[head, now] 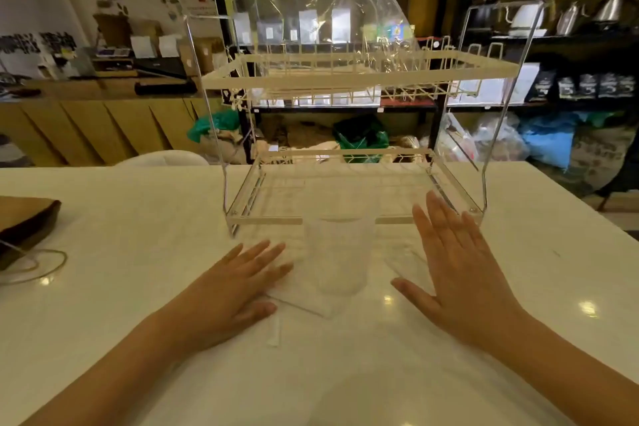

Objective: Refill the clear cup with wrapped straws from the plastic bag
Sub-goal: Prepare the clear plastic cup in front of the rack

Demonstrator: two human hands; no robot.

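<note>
A clear cup stands upright on the white table, right in front of the rack, and looks empty. It rests on a flat plastic bag of white wrapped straws lying on the table; one wrapped end sticks out toward me. My left hand lies flat, palm down, on the bag's left edge. My right hand is spread flat just right of the cup, fingers apart, holding nothing.
A two-tier clear acrylic rack with cream wire shelves stands behind the cup; a large clear bag sits on its top shelf. A brown paper bag and a cable lie at the table's left edge. Shelving fills the background.
</note>
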